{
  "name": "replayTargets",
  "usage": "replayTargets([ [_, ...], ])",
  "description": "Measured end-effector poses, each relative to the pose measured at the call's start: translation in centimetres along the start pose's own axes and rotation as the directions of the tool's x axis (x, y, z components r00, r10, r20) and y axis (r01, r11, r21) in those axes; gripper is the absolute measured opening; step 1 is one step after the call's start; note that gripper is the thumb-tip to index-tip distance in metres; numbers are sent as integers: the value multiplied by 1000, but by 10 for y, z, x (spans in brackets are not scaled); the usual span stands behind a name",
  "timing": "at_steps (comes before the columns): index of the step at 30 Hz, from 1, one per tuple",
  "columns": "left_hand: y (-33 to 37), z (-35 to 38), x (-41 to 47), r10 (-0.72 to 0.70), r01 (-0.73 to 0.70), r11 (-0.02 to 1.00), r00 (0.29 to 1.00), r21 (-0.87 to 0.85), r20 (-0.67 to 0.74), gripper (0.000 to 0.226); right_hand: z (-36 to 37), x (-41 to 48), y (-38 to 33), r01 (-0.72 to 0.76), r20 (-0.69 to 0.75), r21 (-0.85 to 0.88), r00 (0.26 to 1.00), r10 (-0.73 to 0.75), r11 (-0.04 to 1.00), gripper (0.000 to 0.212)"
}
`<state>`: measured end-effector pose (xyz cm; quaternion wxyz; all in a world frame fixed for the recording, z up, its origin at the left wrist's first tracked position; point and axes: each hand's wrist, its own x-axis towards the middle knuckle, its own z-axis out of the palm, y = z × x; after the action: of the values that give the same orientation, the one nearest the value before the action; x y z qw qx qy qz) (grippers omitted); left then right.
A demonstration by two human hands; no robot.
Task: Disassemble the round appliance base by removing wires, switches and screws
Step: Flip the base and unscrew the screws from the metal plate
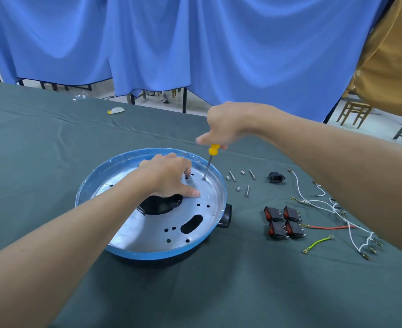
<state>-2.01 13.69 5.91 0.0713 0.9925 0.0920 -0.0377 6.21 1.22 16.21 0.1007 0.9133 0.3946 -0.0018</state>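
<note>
Base (162, 233), round and blue-rimmed, sits mid-table (53, 143). Left hand (169, 175) presses bent fingertips on its plate, grasping nothing. Right hand (226, 125) grasps a yellow screwdriver (213, 150), tip at the far rim. Screws (247, 191), switches (282, 222) and wires (332, 207) lie toward the right edge.

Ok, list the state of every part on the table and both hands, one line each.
round base: on the cloth, inside exposed.
screwdriver: near upright, tip down on the base.
right hand: grips the screwdriver handle.
left hand: presses on the base.
switches: four, out, on the cloth.
power socket: out, on the cloth.
screws: loose beside the base.
white wires: detached, loose.
red wire: detached, loose.
green-yellow wire: detached, loose.
</note>
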Motion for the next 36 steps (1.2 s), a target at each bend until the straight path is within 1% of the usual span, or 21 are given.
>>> replayTargets([
  [3,1,-2,1,4,-3,1000,1000,-15,15,54,-1,1,0,9,-15,-8,1000,-9,1000,34],
  [7,1,-2,1,0,0,1000,999,-24,34,54,-4,3,0,74,65,72,995,-79,995,16],
  [8,1,-2,0,1,0,1000,999,-26,35,54,-5,4,1,75,86,96,993,-83,993,14],
  [9,1,-2,0,1,0,1000,999,-28,40,54,-5,5,2,67,98,108,992,-78,992,19],
  [12,2,-3,0,-1,2,1000,999,-25,42,54,-5,4,4,-7,87,50,996,3,999,49],
  [13,2,-3,1,-2,3,1000,999,-24,40,53,-4,3,3,-24,73,19,997,23,1000,51],
  [15,1,-4,1,-2,3,1000,999,-25,34,52,-3,4,3,-32,37,1,999,32,999,41],
  [18,1,-4,1,-3,3,1000,1000,-27,30,52,-1,4,4,-8,27,104,1000,5,995,23],
  [21,2,-4,1,-6,7,999,999,-35,36,53,-1,3,7,6,48,192,999,-16,981,21],
  [22,2,-4,1,-7,8,999,999,-36,36,53,0,4,8,6,50,186,999,-15,983,25],
  [24,1,-4,1,-7,8,999,999,-34,34,52,1,4,9,0,32,117,999,-4,993,43],
  [26,1,-4,1,-7,8,999,999,-31,32,51,3,3,8,11,-20,43,1000,-10,999,50],
  [28,0,-4,1,-7,8,1000,999,-30,33,50,5,0,7,38,-49,14,998,-37,999,48],
  [33,0,-4,1,-6,7,999,1000,-36,30,51,3,-7,-2,193,-10,-59,981,-194,979,36],
  [34,1,-4,0,-6,7,999,1000,-37,30,50,1,-7,-3,227,4,-80,974,-228,971,32],
  [36,2,-4,0,-7,8,999,999,-39,32,50,-3,-4,-2,274,29,-91,962,-273,957,16],
])
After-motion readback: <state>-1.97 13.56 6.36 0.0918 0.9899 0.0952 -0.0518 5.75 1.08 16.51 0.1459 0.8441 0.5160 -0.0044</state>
